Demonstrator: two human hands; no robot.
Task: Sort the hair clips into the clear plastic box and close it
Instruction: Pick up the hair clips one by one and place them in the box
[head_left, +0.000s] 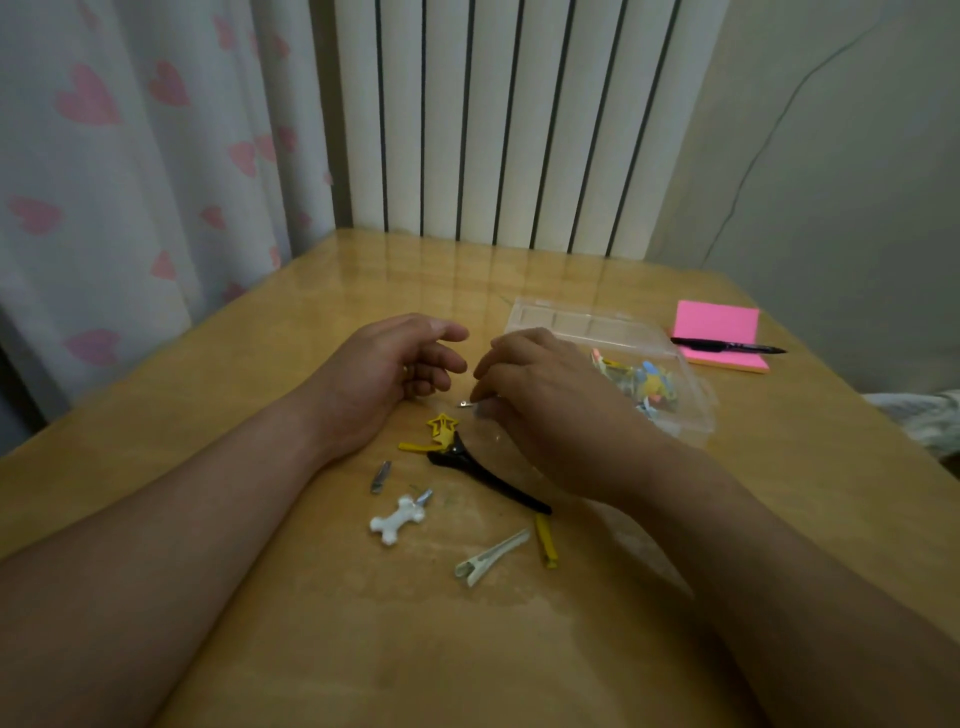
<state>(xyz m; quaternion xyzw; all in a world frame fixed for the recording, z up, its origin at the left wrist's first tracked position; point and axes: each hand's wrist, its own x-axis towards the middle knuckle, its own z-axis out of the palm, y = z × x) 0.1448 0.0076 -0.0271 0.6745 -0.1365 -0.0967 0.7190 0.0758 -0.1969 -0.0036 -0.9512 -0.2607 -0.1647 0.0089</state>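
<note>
Wooden table (363, 649) before one white radiator (519, 130) and one heart-print curtain (130, 156): two hands, loose hair clips, one open box.

I log the right hand (530, 384) with fingers bunched downward, pinching one small silver clip (466, 404) low at the tabletop; the left hand (384, 374) rests just beside it, fingers loosely curled, holding nothing. Six loose clips lie nearer me: one yellow star clip (441, 425), one long black clip (485, 477), one flat silver clip (380, 476), one white bone clip (397, 519), one pale alligator clip (491, 556), one yellow bar clip (545, 540). One clear plastic box (685, 410) sits just right of the right hand, its lid (566, 319) laid open behind and its coloured clips (641, 382) too jumbled to count. Beyond it: one pink notepad (719, 325), with one black pen (727, 347) across it.
</note>
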